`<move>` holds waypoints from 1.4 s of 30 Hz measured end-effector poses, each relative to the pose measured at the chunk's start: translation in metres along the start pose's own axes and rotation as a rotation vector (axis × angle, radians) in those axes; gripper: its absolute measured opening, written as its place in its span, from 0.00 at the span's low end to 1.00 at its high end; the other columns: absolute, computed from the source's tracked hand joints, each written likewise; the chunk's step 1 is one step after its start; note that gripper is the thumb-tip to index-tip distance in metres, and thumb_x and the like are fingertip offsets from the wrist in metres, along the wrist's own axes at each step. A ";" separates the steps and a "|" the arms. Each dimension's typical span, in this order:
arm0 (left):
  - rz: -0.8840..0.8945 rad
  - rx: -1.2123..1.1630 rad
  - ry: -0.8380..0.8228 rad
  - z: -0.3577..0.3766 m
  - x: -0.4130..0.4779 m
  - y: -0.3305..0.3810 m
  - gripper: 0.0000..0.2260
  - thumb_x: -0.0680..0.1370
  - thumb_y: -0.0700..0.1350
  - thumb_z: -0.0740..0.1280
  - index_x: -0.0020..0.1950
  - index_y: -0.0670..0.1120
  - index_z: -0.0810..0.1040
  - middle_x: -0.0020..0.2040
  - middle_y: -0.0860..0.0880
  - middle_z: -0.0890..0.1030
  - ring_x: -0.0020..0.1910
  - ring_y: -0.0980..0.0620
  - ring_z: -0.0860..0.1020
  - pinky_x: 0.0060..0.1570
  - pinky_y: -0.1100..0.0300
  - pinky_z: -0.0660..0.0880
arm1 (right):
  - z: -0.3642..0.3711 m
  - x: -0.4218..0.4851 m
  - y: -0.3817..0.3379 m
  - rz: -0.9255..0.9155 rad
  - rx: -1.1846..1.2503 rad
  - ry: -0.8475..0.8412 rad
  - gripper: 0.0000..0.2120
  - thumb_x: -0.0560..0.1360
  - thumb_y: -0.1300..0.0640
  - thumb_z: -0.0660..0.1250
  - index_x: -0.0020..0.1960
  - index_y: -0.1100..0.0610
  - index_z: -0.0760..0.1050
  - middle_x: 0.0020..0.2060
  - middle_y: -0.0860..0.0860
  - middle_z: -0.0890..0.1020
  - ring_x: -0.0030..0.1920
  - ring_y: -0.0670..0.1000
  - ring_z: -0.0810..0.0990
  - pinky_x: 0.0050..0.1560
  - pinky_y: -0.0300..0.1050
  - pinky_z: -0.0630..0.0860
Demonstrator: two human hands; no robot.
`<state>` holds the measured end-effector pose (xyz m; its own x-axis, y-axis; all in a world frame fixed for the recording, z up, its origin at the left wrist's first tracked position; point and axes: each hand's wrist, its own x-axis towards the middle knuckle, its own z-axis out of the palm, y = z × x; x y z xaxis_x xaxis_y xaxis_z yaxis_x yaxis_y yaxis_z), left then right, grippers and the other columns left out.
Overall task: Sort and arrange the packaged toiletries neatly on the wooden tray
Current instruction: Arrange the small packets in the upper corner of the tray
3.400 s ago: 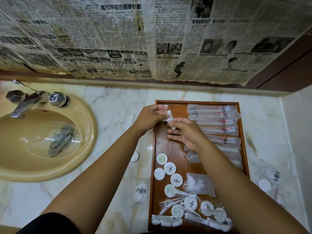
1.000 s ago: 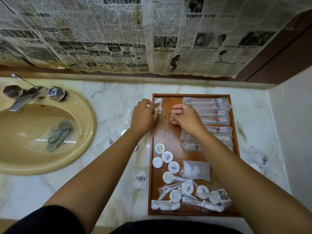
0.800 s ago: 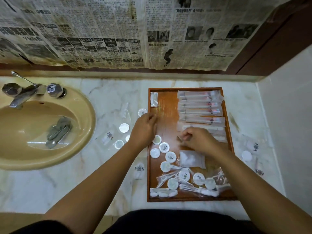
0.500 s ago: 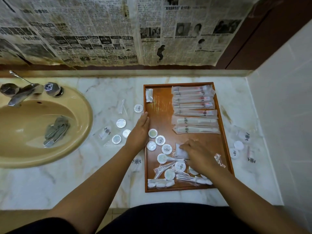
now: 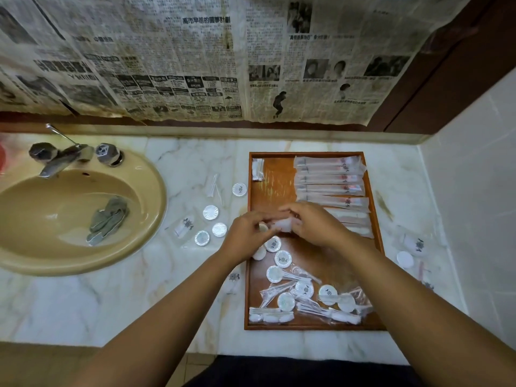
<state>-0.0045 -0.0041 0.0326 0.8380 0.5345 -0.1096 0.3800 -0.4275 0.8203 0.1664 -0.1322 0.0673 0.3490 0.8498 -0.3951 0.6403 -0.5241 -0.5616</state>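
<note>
Head view: left hand (image 5: 247, 237) and right hand (image 5: 312, 224) met over the tray (image 5: 275, 174), fingers closed together on a small clear packet (image 5: 282, 225). Packet was blurred; contents could not be told. It likely handled light, limp and slippery; pinching its edges seemed best. Long sachets (image 5: 329, 178) lay beyond the grip, round soaps (image 5: 282, 258) just nearer.

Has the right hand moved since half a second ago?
Yes. The right hand has gone from the tray's near clutter toward its middle, meeting the left hand on a clear packet.
</note>
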 end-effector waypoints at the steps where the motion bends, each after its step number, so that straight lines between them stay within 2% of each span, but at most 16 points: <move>1: -0.050 -0.010 0.028 -0.001 0.002 -0.002 0.11 0.75 0.49 0.76 0.57 0.53 0.85 0.45 0.62 0.80 0.44 0.64 0.78 0.45 0.72 0.70 | -0.005 0.010 -0.004 -0.002 0.078 0.011 0.23 0.79 0.62 0.65 0.70 0.43 0.74 0.52 0.44 0.80 0.50 0.47 0.79 0.48 0.42 0.76; 4: -0.203 -0.032 0.071 -0.007 0.008 -0.009 0.08 0.75 0.49 0.77 0.52 0.51 0.86 0.42 0.59 0.82 0.39 0.67 0.78 0.40 0.74 0.70 | -0.010 0.033 -0.015 0.049 0.272 0.128 0.22 0.77 0.62 0.69 0.69 0.46 0.75 0.53 0.42 0.81 0.51 0.44 0.80 0.45 0.34 0.75; 7: -0.313 -0.128 0.137 -0.010 0.013 -0.012 0.04 0.76 0.49 0.75 0.48 0.49 0.86 0.40 0.56 0.85 0.39 0.63 0.80 0.40 0.71 0.72 | 0.003 0.045 -0.016 0.112 0.271 0.377 0.28 0.74 0.53 0.75 0.71 0.45 0.71 0.66 0.46 0.73 0.64 0.46 0.73 0.60 0.41 0.73; 9: -0.414 -0.240 0.191 -0.008 0.017 -0.010 0.03 0.76 0.48 0.75 0.44 0.50 0.85 0.39 0.53 0.86 0.40 0.58 0.83 0.44 0.63 0.78 | 0.018 0.048 -0.014 0.259 0.422 0.487 0.33 0.70 0.48 0.78 0.71 0.45 0.67 0.68 0.46 0.72 0.65 0.46 0.72 0.63 0.45 0.73; 13: -0.500 -0.354 0.188 -0.002 0.028 -0.010 0.06 0.78 0.48 0.73 0.44 0.48 0.85 0.40 0.52 0.86 0.43 0.54 0.84 0.53 0.51 0.81 | 0.039 0.062 -0.020 0.465 0.993 0.322 0.30 0.74 0.59 0.77 0.70 0.51 0.65 0.57 0.54 0.83 0.52 0.53 0.85 0.50 0.58 0.85; 15: -0.494 -0.191 0.150 -0.001 0.032 -0.013 0.08 0.78 0.52 0.72 0.45 0.49 0.85 0.41 0.52 0.86 0.43 0.53 0.83 0.51 0.50 0.80 | 0.040 0.068 -0.022 0.426 0.861 0.357 0.29 0.73 0.62 0.77 0.68 0.52 0.67 0.52 0.51 0.83 0.48 0.50 0.84 0.47 0.51 0.85; 18: -0.423 0.210 0.162 -0.002 0.035 -0.018 0.09 0.77 0.55 0.72 0.51 0.52 0.85 0.46 0.52 0.85 0.46 0.50 0.82 0.49 0.53 0.78 | 0.039 0.076 -0.023 0.336 0.489 0.423 0.18 0.75 0.60 0.76 0.60 0.54 0.71 0.48 0.47 0.79 0.46 0.48 0.79 0.41 0.36 0.71; 20: -0.372 0.296 0.175 -0.001 0.038 -0.022 0.08 0.76 0.53 0.73 0.52 0.52 0.85 0.48 0.50 0.83 0.48 0.48 0.81 0.49 0.53 0.77 | 0.041 0.082 -0.021 0.275 0.307 0.384 0.11 0.76 0.59 0.74 0.56 0.57 0.76 0.51 0.51 0.79 0.51 0.52 0.79 0.45 0.39 0.69; 23: -0.265 0.361 0.174 -0.002 0.038 -0.022 0.05 0.77 0.49 0.71 0.50 0.49 0.84 0.46 0.48 0.82 0.46 0.45 0.80 0.48 0.50 0.77 | 0.044 0.083 -0.022 0.223 0.173 0.300 0.13 0.77 0.52 0.73 0.59 0.57 0.80 0.59 0.53 0.76 0.54 0.52 0.77 0.51 0.41 0.70; 26: -0.010 0.567 0.097 -0.001 0.029 -0.026 0.06 0.75 0.40 0.68 0.49 0.46 0.84 0.43 0.45 0.81 0.43 0.42 0.78 0.41 0.52 0.73 | 0.042 0.062 -0.024 0.174 0.141 0.409 0.10 0.80 0.56 0.68 0.60 0.55 0.79 0.60 0.51 0.74 0.52 0.49 0.76 0.54 0.41 0.74; 28: 0.212 0.737 -0.040 0.004 0.018 -0.032 0.14 0.70 0.36 0.69 0.54 0.45 0.84 0.49 0.44 0.82 0.50 0.40 0.79 0.50 0.49 0.71 | 0.046 0.044 -0.016 0.112 0.092 0.344 0.09 0.80 0.61 0.65 0.58 0.55 0.81 0.58 0.50 0.76 0.52 0.49 0.76 0.55 0.42 0.74; 30: 0.303 0.877 -0.172 0.011 0.003 -0.035 0.24 0.69 0.37 0.71 0.67 0.43 0.79 0.65 0.42 0.78 0.69 0.40 0.73 0.70 0.35 0.60 | 0.058 0.028 -0.003 0.045 0.002 0.138 0.14 0.80 0.64 0.63 0.61 0.53 0.81 0.58 0.49 0.77 0.56 0.50 0.76 0.57 0.41 0.71; 32: 0.289 1.003 -0.248 0.016 -0.009 -0.039 0.29 0.74 0.39 0.69 0.75 0.41 0.70 0.75 0.40 0.69 0.78 0.40 0.62 0.73 0.29 0.40 | 0.071 0.015 0.011 -0.026 -0.083 0.012 0.21 0.79 0.68 0.63 0.67 0.52 0.79 0.61 0.50 0.77 0.61 0.52 0.74 0.60 0.41 0.70; 34: 0.320 1.058 -0.239 0.017 -0.019 -0.042 0.29 0.74 0.39 0.70 0.75 0.40 0.71 0.74 0.38 0.71 0.76 0.40 0.66 0.72 0.29 0.34 | 0.078 0.003 0.020 -0.079 -0.103 -0.014 0.22 0.78 0.69 0.63 0.69 0.53 0.78 0.60 0.53 0.75 0.61 0.54 0.72 0.59 0.43 0.70; 39: 0.414 0.999 -0.210 0.027 -0.050 -0.044 0.25 0.72 0.41 0.74 0.69 0.40 0.77 0.66 0.39 0.78 0.65 0.41 0.78 0.72 0.25 0.50 | 0.085 -0.026 0.031 -0.137 -0.088 -0.101 0.29 0.76 0.74 0.63 0.73 0.53 0.73 0.59 0.47 0.71 0.59 0.51 0.73 0.60 0.45 0.73; 42: 0.380 0.936 -0.240 0.035 -0.066 -0.045 0.23 0.73 0.43 0.74 0.68 0.42 0.78 0.64 0.41 0.78 0.60 0.41 0.79 0.73 0.27 0.49 | 0.087 -0.039 0.038 -0.118 -0.072 -0.123 0.35 0.73 0.78 0.58 0.73 0.52 0.74 0.64 0.45 0.73 0.64 0.48 0.72 0.66 0.43 0.71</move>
<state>-0.0635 -0.0458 -0.0170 0.9831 0.1306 -0.1286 0.1405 -0.9875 0.0710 0.1176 -0.1904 -0.0019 0.1851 0.8893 -0.4182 0.7209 -0.4121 -0.5572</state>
